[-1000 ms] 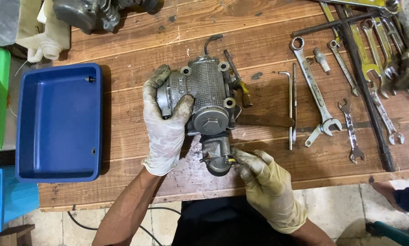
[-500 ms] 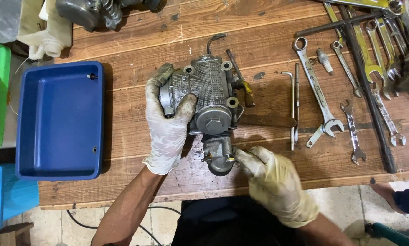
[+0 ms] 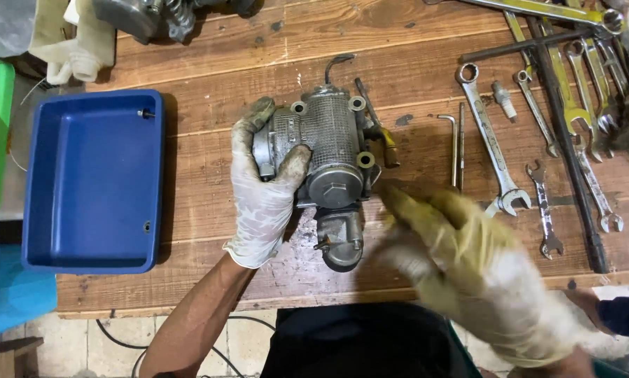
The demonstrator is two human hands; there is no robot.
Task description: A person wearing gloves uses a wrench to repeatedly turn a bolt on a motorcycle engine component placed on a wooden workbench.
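Grey cast-metal carburettor body (image 3: 328,150) lies near the middle of the wooden desk (image 3: 209,140), its ribbed housing uppermost and its round lower bowl (image 3: 341,238) pointing toward the person. The left hand (image 3: 269,189), in a soiled white glove, is clamped around the left flank of the body, thumb across the front face, pinning it against the planks. The right hand (image 3: 461,259), in a yellowish glove, is blurred with motion just right of the body; its fingers appear spread and nothing can be seen in them, though the blur prevents a firm reading of its grip.

Step in hand, as judged: the body is being steadied while the free hand works between the part and the tools. A yellow-handled screwdriver (image 3: 377,129) rests against the right side of the body. Further right lie a hex key (image 3: 453,143), a long ring-and-open spanner (image 3: 488,140), a small spark plug (image 3: 505,100) and a row of smaller spanners (image 3: 542,203). A blue plastic tray (image 3: 90,178) sits well to the left, holding one or two small fasteners.

Requirement for the following move, as judged: the left hand's clamp must hold so the body does not roll, and any tool applied must seat squarely on its fastener before load is applied.
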